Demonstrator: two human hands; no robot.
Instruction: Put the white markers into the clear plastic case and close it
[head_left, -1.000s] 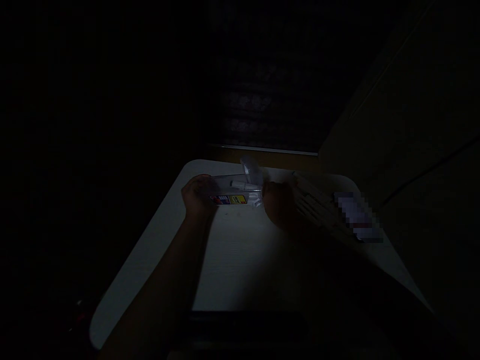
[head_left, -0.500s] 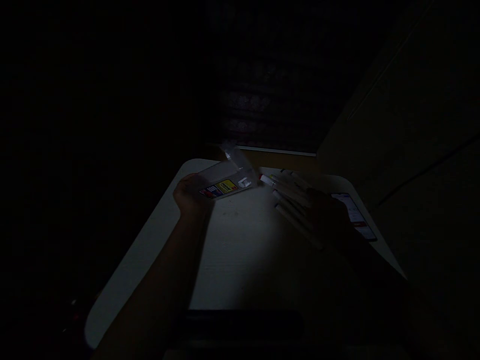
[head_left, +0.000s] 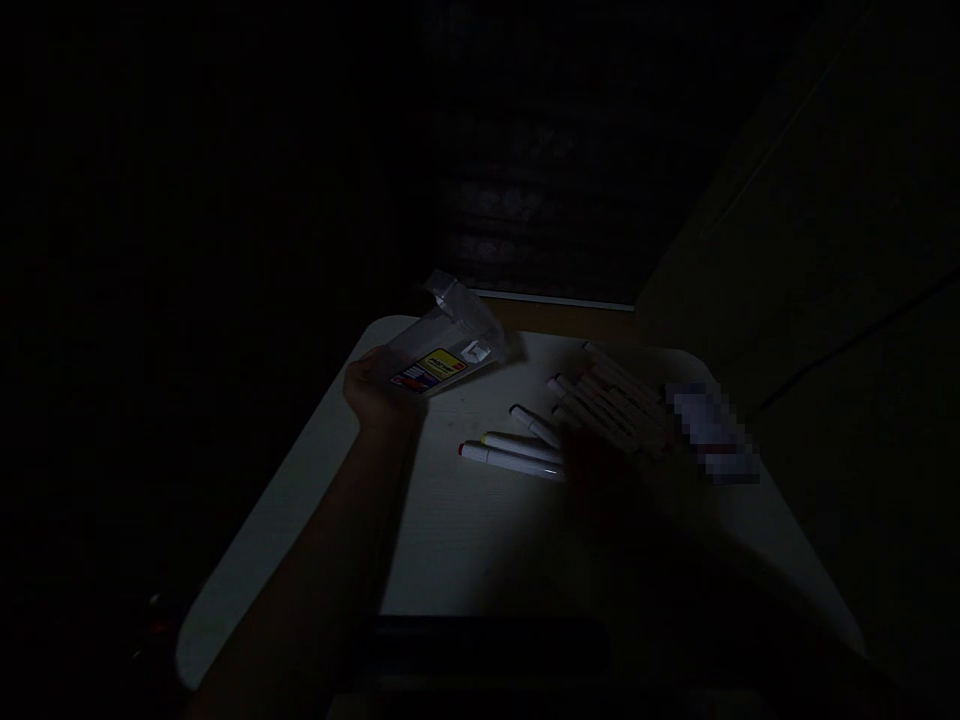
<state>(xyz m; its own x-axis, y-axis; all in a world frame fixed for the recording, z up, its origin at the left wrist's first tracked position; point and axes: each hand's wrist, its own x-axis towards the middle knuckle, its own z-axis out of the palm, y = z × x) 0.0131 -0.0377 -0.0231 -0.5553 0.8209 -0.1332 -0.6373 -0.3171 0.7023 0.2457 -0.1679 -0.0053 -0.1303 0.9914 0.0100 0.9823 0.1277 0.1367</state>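
My left hand [head_left: 373, 395] is closed around the end of a clear plastic case [head_left: 405, 350], which is tilted with its flap open toward the back. A yellow, blue and red label [head_left: 431, 370] shows on its side. My right hand [head_left: 600, 470], very dark, is closed over the near ends of three white markers. One has a red cap [head_left: 510, 460], one a yellow cap [head_left: 517, 443], one a dark cap [head_left: 534, 424]. Behind this hand, more markers [head_left: 600, 400] lie side by side. The right fingers are mostly lost in shadow.
The pale table [head_left: 442, 530] has rounded corners. A phone-like slab [head_left: 712, 435], blurred into blocks, lies at its right edge. A dark bar [head_left: 487, 645] runs along the near edge. A wall stands to the right, and the surroundings are very dark.
My right hand has moved left and nearer, bringing three markers away from the rest, which now show behind it. The case in my left hand has tipped up slightly.
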